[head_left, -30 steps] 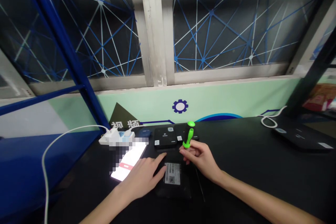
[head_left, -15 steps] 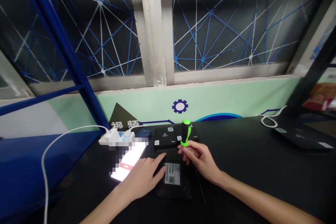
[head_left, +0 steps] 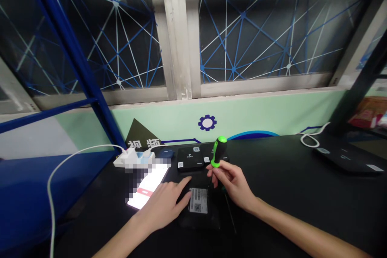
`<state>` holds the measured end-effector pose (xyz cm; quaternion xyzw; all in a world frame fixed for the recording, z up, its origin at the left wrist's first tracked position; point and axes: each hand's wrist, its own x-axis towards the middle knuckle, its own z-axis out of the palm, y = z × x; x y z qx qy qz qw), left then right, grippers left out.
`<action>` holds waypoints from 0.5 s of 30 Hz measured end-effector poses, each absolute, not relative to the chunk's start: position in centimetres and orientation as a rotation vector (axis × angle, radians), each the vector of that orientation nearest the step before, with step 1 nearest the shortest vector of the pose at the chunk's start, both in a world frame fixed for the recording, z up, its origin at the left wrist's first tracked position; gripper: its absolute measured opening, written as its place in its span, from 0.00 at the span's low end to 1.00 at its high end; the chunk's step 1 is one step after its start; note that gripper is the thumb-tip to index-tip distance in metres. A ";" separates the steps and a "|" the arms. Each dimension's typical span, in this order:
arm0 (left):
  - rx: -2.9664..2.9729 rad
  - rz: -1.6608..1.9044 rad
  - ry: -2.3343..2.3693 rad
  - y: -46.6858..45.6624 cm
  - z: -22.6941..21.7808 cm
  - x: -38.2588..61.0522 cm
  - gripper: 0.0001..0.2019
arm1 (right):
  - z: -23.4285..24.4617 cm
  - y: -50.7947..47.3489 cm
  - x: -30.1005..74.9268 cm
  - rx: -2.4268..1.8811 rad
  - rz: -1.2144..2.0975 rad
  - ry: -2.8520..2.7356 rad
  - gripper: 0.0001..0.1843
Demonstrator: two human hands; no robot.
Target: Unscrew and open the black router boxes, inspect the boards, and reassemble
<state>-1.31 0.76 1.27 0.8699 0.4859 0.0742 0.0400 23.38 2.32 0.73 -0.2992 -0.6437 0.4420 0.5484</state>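
My right hand point(head_left: 231, 179) pinches a screwdriver point(head_left: 219, 151) with a black and bright green handle. It stands nearly upright, its thin shaft pointing down at the upper right part of a flat black box point(head_left: 201, 219). I cannot make out where the tip touches. The box lies on the table with a white printed label point(head_left: 198, 200) facing up. Across its left side rests my left hand point(head_left: 169, 199), thumb and forefinger spread, holding nothing. A thin dark rod point(head_left: 231, 215), perhaps a second screwdriver's shaft, lies just right of the box; its upper end is partly hidden by my right hand.
A lit phone point(head_left: 151, 181) lies left of my left hand. Behind are black boxes point(head_left: 190, 158), a dark blue object point(head_left: 166, 154) and a white power strip point(head_left: 121, 162) with plugs. Another black device point(head_left: 344, 159) and a white cable point(head_left: 310, 141) lie on the right.
The screwdriver's handle top has swung to the right, and my right fingers have shifted slightly around it. My left hand and the labelled box have stayed in place.
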 end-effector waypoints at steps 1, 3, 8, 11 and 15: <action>2.669 0.226 1.493 0.8 1.3 -1.3 0.24 | 0.8 2.3 23.4 -0.703 1.045 -1.507 0.14; 2.664 0.236 1.497 0.7 1.4 -1.2 0.24 | 0.9 2.3 23.4 -0.686 1.041 -1.451 0.13; 2.646 0.468 1.491 0.6 2.1 -0.8 0.21 | 1.1 2.5 23.5 -0.666 1.060 -1.325 0.12; 2.661 0.602 1.396 0.4 2.6 -0.6 0.17 | 1.0 2.7 23.6 -0.682 1.103 -1.287 0.12; 2.694 0.582 1.273 0.2 2.7 -0.7 0.18 | 0.7 2.9 23.6 -0.649 1.210 -1.235 0.13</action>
